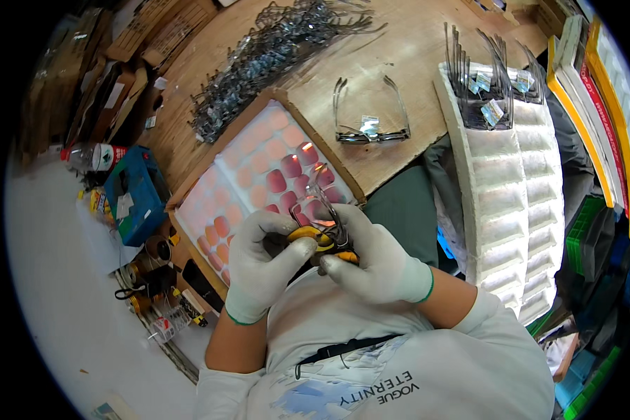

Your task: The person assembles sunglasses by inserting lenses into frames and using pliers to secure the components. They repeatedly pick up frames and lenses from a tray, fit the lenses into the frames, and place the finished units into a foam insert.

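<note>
Both hands wear white gloves and meet in front of my chest. My left hand (264, 255) is closed, thumb and fingers on a yellow-and-black handled tool (306, 233) whose working end is hidden. My right hand (371, 255) is closed around a dark-rimmed pair of glasses (340, 227), its fingers close against the tool. Another yellow-orange part (347, 257) shows under the right fingertips; I cannot tell whether it belongs to the same tool. Just beyond the hands lies a shallow cardboard tray (189, 218) with rows of pink and red tinted lenses (276, 181).
One pair of glasses (373, 137) stands on the wooden table (315, 91), with a heap of frames (259, 59) behind. At right, a white moulded tray (495, 182) holds several glasses (495, 112) at its far end. A blue box (136, 196) and bottle (94, 157) stand left.
</note>
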A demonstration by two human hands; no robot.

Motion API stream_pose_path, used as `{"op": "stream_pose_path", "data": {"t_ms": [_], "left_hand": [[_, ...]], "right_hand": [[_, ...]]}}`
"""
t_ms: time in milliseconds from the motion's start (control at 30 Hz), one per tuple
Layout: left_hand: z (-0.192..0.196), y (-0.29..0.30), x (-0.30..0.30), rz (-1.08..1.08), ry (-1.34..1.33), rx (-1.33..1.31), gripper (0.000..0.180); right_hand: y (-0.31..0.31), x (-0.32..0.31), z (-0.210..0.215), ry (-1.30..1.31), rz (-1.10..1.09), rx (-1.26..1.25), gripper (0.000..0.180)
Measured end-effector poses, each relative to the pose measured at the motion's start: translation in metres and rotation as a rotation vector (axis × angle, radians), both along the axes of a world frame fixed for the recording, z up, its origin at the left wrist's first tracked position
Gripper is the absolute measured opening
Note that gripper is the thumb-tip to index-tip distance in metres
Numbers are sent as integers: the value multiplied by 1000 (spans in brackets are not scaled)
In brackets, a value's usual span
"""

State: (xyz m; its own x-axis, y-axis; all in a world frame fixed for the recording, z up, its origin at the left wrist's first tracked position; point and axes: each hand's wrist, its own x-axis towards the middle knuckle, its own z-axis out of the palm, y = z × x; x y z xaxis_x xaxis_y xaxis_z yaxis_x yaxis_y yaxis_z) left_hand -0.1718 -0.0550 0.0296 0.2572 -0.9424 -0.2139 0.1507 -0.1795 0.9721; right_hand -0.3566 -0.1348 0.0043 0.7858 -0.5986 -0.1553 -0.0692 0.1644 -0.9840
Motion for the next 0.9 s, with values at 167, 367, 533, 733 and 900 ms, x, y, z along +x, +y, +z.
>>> {"op": "stream_pose_path", "data": {"t_ms": [167,367,533,733,900], "left_hand": [[-1,29,6,149,217,-84,32],[2,49,20,-1,391,-54,25],[-7,55,17,9,203,-8,21],[3,50,6,53,-375,-60,19],[-1,57,18,-106,-163,-88,19]], "right_hand": [[10,9,1,-56,150,71,28],[19,20,7,-154,214,190,26],[28,14,-2,-90,179,174,25],[34,16,4,-78,15,-104,21],[17,8,7,-125,168,-63,17]]}}
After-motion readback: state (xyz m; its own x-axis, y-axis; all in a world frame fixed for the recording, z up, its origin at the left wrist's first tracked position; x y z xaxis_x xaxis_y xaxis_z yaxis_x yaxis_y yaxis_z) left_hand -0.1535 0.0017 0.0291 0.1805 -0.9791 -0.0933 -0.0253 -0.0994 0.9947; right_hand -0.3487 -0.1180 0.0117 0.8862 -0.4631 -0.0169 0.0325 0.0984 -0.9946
